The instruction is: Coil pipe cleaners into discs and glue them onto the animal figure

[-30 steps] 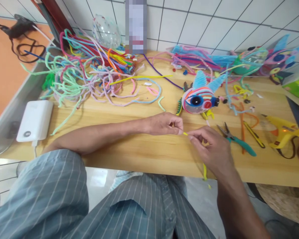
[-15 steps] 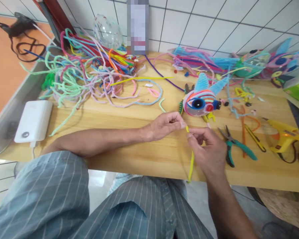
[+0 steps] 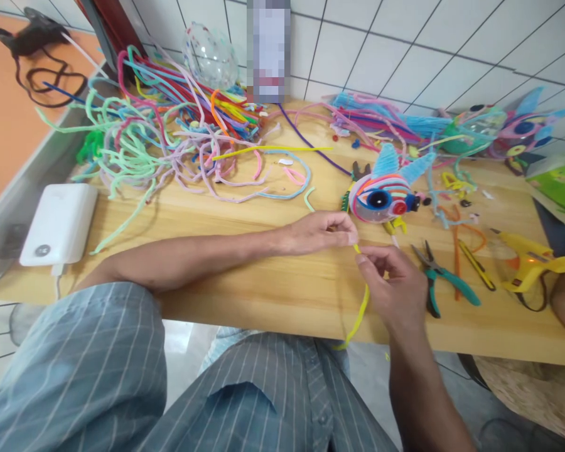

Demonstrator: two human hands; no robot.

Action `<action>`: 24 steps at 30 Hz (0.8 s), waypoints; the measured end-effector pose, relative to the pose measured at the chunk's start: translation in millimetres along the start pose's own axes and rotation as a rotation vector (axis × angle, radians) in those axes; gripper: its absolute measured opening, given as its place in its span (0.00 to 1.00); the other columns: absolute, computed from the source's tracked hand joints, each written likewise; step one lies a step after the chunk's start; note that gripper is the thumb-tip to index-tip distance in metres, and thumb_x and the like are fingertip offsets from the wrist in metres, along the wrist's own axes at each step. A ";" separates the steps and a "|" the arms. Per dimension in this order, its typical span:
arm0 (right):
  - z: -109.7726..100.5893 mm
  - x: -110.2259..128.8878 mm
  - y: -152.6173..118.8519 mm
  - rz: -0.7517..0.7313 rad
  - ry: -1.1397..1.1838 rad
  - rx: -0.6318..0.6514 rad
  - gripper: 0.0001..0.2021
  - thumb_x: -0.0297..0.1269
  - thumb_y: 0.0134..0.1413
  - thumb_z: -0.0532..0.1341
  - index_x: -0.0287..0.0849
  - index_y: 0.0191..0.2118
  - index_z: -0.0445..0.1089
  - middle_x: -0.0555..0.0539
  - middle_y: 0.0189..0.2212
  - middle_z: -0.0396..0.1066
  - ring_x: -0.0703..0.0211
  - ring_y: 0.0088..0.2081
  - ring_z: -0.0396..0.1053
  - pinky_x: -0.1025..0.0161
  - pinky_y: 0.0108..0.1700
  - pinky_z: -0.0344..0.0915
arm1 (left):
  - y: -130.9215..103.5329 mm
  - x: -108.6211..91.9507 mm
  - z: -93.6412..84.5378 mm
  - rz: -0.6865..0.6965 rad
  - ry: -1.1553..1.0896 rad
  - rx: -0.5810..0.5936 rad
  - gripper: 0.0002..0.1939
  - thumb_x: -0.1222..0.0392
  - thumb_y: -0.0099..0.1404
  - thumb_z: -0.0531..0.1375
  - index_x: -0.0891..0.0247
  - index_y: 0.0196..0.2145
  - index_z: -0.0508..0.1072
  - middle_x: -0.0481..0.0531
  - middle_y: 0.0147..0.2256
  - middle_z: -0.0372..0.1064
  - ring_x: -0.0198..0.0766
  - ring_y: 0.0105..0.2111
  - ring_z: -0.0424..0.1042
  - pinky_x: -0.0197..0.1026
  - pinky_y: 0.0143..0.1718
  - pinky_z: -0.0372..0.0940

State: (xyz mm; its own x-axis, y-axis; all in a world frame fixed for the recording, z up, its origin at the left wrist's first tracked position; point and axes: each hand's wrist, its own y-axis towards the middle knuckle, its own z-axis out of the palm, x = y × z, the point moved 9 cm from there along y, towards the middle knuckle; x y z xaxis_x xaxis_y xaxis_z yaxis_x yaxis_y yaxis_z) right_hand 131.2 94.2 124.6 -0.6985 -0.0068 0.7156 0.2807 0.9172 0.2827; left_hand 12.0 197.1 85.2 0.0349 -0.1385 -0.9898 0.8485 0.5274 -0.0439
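My left hand (image 3: 317, 232) and my right hand (image 3: 395, 282) meet just in front of the decorated ball (image 3: 370, 215), each pinching the short upper end of a yellow pipe cleaner (image 3: 359, 321) between thumb and fingertips. The remaining length hangs below my right fingertips, curving toward me to the front edge of the table (image 3: 263, 295). Risk of slippage: the held end is short, so a weak pinch or an uneven pull could free it from either hand. Risk of kinking: a sharp twist at the small gap between the pinches could bend the wire core out of line. Risk of snagging: the loose length could catch on the table edge or my shirt (image 3: 282, 383) if my hands draw back. Risk of contact: a forward push could bump the ball, and a wide swing of my right hand could strike the pliers (image 3: 459, 287) just beside it. Pose: my left forearm lies nearly level across the table, palm side turned inward; my right forearm rises steeply from the front, wrist bent inward, fingers curled toward the left hand.
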 end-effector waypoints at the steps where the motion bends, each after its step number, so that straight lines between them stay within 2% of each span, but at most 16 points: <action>1: -3.2 1.4 1.4 -0.026 -0.027 0.019 0.05 0.37 0.60 0.66 0.46 0.38 0.81 0.54 0.24 0.70 0.63 0.25 0.64 0.62 0.30 0.62 | 0.2 -4.1 0.0 0.031 0.093 0.028 0.14 0.51 0.64 0.68 0.65 0.37 0.74 0.44 0.31 0.69 0.30 0.30 0.64 0.35 0.34 0.59; 5: -7.7 7.6 4.0 -0.127 -0.104 0.098 0.05 0.35 0.60 0.66 0.47 0.38 0.80 0.54 0.25 0.70 0.62 0.26 0.65 0.61 0.32 0.63 | -2.3 -14.1 1.2 0.153 0.398 0.048 0.05 0.61 0.67 0.64 0.64 0.34 0.74 0.46 0.32 0.71 0.32 0.32 0.66 0.36 0.39 0.60; 10: -5.2 17.0 4.6 -0.220 -0.165 0.145 0.04 0.33 0.61 0.64 0.46 0.37 0.79 0.54 0.25 0.69 0.62 0.25 0.64 0.61 0.31 0.61 | -9.3 -19.7 10.5 0.326 0.589 0.070 0.06 0.62 0.71 0.60 0.63 0.34 0.73 0.51 0.34 0.72 0.36 0.34 0.68 0.38 0.41 0.61; 16: -2.2 15.2 6.5 -0.172 -0.173 0.150 0.04 0.35 0.60 0.64 0.47 0.36 0.78 0.53 0.24 0.70 0.61 0.25 0.64 0.60 0.31 0.62 | -13.9 -17.7 13.4 0.352 0.630 0.060 0.09 0.59 0.73 0.58 0.61 0.35 0.73 0.54 0.36 0.72 0.40 0.37 0.71 0.40 0.43 0.62; 24: -4.3 16.1 5.9 -0.090 -0.087 0.041 0.04 0.35 0.58 0.65 0.47 0.36 0.79 0.54 0.23 0.69 0.62 0.25 0.64 0.61 0.31 0.62 | -16.8 -24.0 11.0 0.372 0.665 -0.028 0.14 0.55 0.77 0.53 0.62 0.37 0.74 0.56 0.36 0.72 0.41 0.39 0.71 0.41 0.47 0.64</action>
State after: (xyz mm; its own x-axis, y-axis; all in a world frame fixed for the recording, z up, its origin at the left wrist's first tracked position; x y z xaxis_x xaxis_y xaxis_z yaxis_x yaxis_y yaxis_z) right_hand 124.4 97.8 140.5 -0.7745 -0.0566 0.6301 0.1887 0.9300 0.3155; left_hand 2.7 182.3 111.1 -0.0165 0.5819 -0.8131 0.8290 0.4626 0.3143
